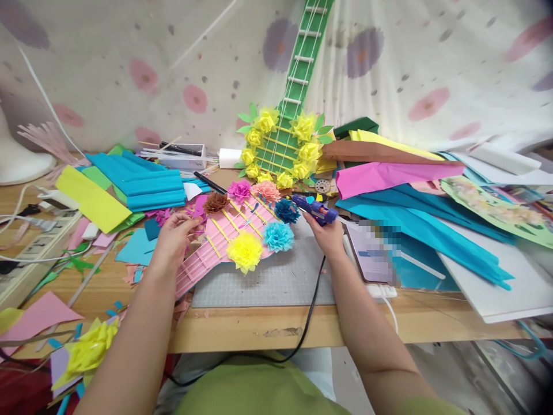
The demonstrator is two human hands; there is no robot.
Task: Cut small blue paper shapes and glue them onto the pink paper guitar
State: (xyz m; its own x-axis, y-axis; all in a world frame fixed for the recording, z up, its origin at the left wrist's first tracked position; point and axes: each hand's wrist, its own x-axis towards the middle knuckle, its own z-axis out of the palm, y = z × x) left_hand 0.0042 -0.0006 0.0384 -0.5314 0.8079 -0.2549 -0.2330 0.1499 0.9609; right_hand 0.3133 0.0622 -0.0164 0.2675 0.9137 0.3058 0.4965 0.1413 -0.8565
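Observation:
My right hand (pixel 326 231) grips a blue hot glue gun (pixel 317 210), its nozzle end pointing left towards the paper flowers. A black cord trails from that side down to the table edge. A pink paper guitar (pixel 211 253) with yellow strips across it lies tilted on the grey cutting mat (pixel 263 288). On it are a yellow flower (pixel 245 252), a light blue one (pixel 279 236), a dark blue one (pixel 287 211), plus brown, magenta and salmon ones. At the guitar's left side my left hand (pixel 175 233) has its fingers pinched together; whatever they hold is unclear.
A green paper guitar (pixel 287 144) ringed with yellow flowers stands against the curtain. Blue crepe paper (pixel 147 181) and a power strip (pixel 47 253) lie left. To the right are a phone (pixel 367 251), more crepe paper (pixel 427 222) and a white board (pixel 479 282).

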